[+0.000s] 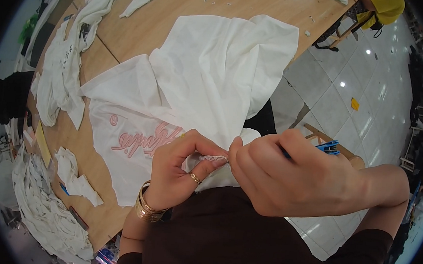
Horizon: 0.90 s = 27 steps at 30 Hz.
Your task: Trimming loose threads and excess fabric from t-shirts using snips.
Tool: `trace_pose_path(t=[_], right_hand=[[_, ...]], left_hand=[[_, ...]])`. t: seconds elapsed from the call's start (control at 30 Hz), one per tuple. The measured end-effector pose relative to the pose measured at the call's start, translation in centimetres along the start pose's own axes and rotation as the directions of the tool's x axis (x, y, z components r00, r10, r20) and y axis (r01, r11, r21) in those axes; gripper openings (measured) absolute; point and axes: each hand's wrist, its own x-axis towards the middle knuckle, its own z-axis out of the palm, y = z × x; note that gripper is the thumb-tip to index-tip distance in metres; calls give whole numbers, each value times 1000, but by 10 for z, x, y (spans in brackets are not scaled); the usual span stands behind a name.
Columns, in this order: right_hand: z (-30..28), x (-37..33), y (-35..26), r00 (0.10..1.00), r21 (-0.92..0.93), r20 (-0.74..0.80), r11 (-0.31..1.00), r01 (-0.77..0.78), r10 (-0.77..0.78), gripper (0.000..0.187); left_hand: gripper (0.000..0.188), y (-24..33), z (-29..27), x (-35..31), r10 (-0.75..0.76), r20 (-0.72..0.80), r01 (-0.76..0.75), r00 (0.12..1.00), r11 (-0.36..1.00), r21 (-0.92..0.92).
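Observation:
A white garment (217, 58) with pink embroidered lettering (146, 142) lies spread over the table edge and reaches down to my lap. My left hand (179, 166), with gold bangles and a ring, is closed in a pinch on the garment's frayed seam edge (213, 158). My right hand (292, 173) is closed too, its thumb and fingertip meeting at that same edge. Blue thread snips (327, 147) stick out from behind its curled fingers; their blades are hidden. Whether a thread is between the right fingertips is too small to tell.
The wooden table (145, 32) carries more white garments (62, 70) at the far left. A heap of white cloth (46, 213) lies at the near left, beside a smaller white piece (76, 178). A wooden stool (339, 147) stands to the right on the tiled floor (334, 92).

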Motion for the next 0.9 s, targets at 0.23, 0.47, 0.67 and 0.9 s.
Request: trace_pose_path(t=[0.23,0.47,0.67,0.9], right_hand=[[12,4,-7,998,-86,-65,996,-19,14,21],[7,-2,-2,997,91,41,993,-73,70,13],[14,-9,-6,926,342,-31,874,-344,377,11],[27,-5,-18,819,737,-32,567,-368,573,27]], left_hand=[[9,-1,2,1,-18,-4,18,1000,999,36],[6,1,3,0,-97,-7,96,995,991,-94],[6,-1,1,-3,-73,-20,69,997,982,-174],[4,0,-1,-4,-86,-26,81,996,983,-166]])
